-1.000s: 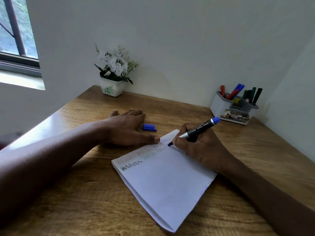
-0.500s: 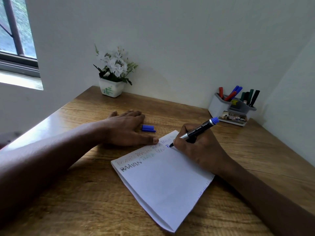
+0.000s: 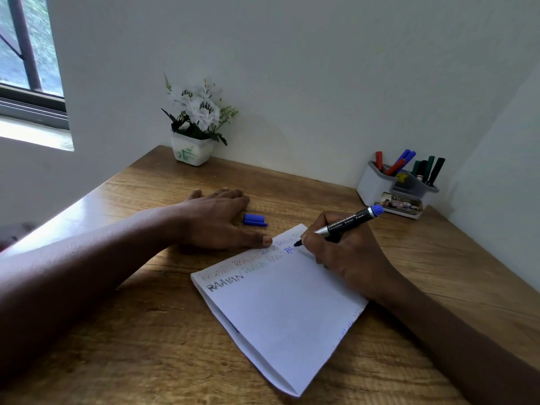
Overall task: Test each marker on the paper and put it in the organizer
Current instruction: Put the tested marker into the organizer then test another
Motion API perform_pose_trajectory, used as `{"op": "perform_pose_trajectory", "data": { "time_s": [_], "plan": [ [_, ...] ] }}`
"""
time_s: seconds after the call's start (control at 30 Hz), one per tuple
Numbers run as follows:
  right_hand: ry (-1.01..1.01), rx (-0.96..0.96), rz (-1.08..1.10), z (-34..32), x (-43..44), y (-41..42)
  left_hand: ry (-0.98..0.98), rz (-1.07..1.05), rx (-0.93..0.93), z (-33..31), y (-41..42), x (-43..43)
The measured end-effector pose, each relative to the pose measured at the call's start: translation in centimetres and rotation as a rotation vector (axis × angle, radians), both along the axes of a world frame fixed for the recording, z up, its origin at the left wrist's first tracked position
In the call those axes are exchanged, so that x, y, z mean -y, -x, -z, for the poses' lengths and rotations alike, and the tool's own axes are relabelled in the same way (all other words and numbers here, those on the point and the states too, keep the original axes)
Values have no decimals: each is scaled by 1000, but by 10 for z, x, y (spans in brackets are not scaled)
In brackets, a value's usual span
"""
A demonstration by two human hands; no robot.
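While sweeping from the far left, passing a window (image 3: 29,54), then a flower pot (image 3: 191,150) sitting at the back of the desk (image 3: 131,331) against the wall. Resting the left hand (image 3: 216,220) flat on the desk, fingers straight and grasping nothing, thumb tip touching the top edge of the paper (image 3: 280,317). Leaving a blue cap (image 3: 254,220) lying on the desk just right of that hand, near the paper but apart from it. Grasping the marker (image 3: 347,222) in the right hand (image 3: 344,255), fingers curling round the barrel, tip meeting the paper at the end of the second line of writing, blue rear end tilting up to the right. Covering the paper's top right corner with that hand and hiding any writing beneath it. Finding the organizer (image 3: 374,185) standing well apart at the back right, near the wall corner, holding other markers (image 3: 404,157) in red, blue, green and black.
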State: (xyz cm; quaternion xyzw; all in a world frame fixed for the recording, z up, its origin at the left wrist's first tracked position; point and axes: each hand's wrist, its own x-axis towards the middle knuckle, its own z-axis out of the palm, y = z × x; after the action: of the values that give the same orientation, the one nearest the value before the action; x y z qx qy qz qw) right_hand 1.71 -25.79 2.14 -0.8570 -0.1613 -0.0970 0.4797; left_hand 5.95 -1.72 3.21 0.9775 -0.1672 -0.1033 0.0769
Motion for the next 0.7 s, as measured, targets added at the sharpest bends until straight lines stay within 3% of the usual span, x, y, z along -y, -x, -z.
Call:
{"op": "perform_pose_trajectory", "data": {
  "time_s": [0.17, 0.7],
  "plan": [
    [70, 10, -21, 1, 0, 1, 3, -2, 2, 1, -2, 0],
    [30, 5, 32, 1, 1, -1, 7, 2, 12, 2, -4, -1]
  ]
}}
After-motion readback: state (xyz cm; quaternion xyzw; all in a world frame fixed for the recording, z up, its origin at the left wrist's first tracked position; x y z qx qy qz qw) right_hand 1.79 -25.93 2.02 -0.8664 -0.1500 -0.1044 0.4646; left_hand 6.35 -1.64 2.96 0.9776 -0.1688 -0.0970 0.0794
